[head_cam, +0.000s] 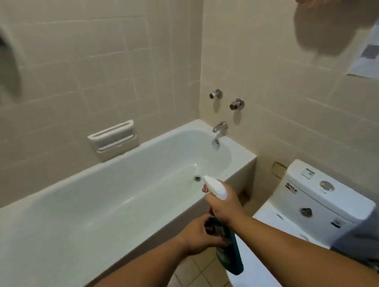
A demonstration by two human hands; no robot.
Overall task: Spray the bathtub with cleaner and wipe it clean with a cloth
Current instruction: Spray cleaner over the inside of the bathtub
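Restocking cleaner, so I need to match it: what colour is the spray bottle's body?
Dark green, with a white trigger head; the spray bottle shows in the head view.

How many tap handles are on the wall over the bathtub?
2. The left tap handle sits slightly higher; the right tap handle is lower. Both are above the spout. None seems hidden.

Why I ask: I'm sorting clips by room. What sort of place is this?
Most likely a home bathroom: a white bathtub with a tap against tiled walls, and a toilet beside it. The left hand and right hand grip a spray bottle.
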